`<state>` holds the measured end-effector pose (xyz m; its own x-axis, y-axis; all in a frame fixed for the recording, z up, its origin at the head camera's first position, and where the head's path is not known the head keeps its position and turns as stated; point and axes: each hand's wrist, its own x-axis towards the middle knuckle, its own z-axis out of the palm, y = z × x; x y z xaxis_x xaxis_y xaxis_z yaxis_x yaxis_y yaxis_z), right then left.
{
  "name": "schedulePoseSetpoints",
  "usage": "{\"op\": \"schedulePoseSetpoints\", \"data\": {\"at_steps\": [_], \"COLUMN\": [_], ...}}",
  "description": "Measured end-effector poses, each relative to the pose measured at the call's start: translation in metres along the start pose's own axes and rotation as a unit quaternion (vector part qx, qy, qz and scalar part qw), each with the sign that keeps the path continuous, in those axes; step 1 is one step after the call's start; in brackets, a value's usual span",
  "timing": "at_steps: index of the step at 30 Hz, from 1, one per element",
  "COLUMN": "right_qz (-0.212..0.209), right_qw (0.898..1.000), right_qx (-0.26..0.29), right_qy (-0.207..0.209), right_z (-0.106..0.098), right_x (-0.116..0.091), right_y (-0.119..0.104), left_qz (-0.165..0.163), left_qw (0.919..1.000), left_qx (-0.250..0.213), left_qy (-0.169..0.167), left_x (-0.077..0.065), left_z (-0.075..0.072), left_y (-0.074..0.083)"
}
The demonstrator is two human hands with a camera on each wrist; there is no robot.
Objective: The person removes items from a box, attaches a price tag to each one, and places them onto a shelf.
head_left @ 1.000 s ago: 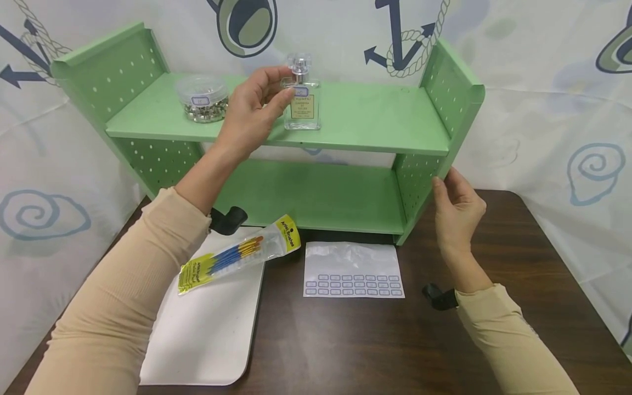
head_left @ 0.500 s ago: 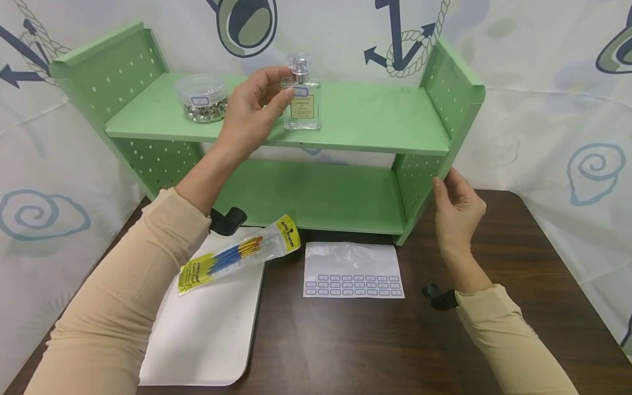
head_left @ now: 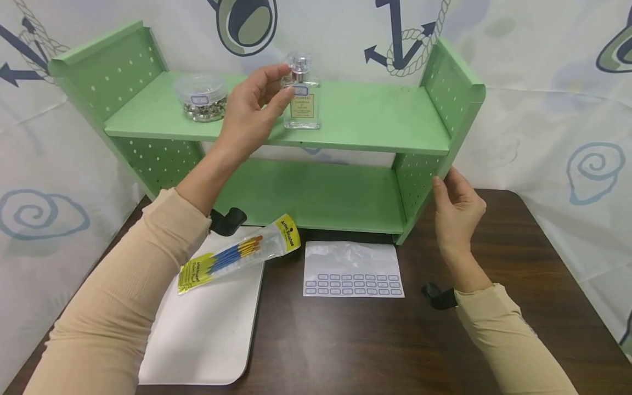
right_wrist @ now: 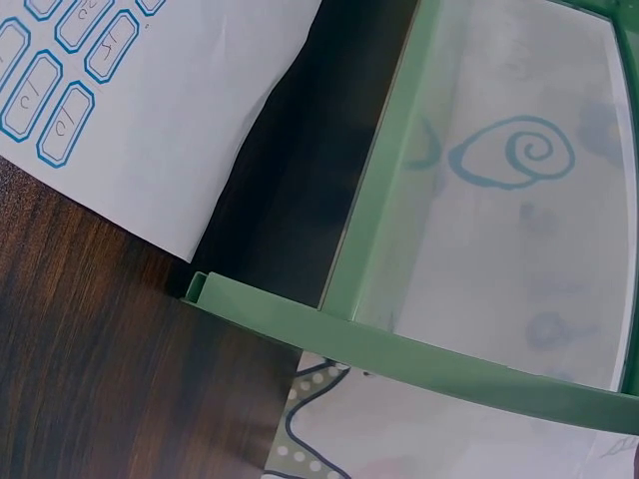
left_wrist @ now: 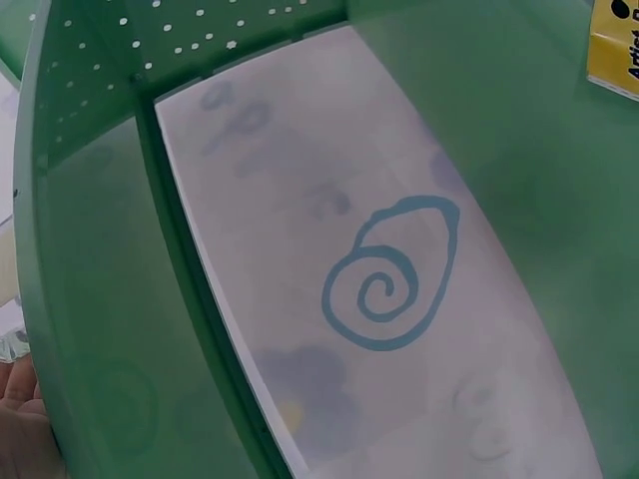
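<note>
Perfume bottle (head_left: 303, 107) upright, just right of nearer left hand (head_left: 253, 109), which pinches its side; right hand (head_left: 459, 214), right of bottle, grips green shelf (head_left: 365, 123).

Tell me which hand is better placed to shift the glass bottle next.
Probably the left hand: it holds the glass bottle near its top, at the upper shelf. The right hand is lower, pinching the edge of the green right side panel, away from the bottle.
</note>
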<state>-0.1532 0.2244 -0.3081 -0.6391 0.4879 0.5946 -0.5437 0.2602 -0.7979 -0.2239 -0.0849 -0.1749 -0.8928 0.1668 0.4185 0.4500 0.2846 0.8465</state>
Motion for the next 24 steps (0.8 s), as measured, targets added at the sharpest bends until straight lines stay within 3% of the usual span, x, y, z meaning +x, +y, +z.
{"op": "schedulePoseSetpoints", "data": {"at_steps": [9, 14, 19, 24], "right_qz": [0.013, 0.011, 0.009, 0.012], "right_qw": [1.0, 1.0, 1.0, 1.0], "right_qx": [0.011, 0.015, 0.012, 0.014], "right_qy": [0.003, 0.002, 0.002, 0.003], "right_z": [-0.001, 0.0, 0.0, 0.0], "right_x": [0.0, 0.0, -0.001, -0.001], "right_y": [0.0, 0.0, 0.0, 0.0], "left_qz": [0.016, 0.009, 0.009, 0.025], "left_qw": [0.9998, 0.9999, 0.9992, 0.997], "left_qx": [0.013, -0.002, -0.001, -0.009], "left_qy": [0.0, 0.007, 0.038, 0.073], "left_x": [-0.001, -0.002, -0.01, -0.026], "left_z": [-0.001, -0.001, -0.005, -0.015], "left_y": [-0.001, -0.001, 0.0, 0.0]}}
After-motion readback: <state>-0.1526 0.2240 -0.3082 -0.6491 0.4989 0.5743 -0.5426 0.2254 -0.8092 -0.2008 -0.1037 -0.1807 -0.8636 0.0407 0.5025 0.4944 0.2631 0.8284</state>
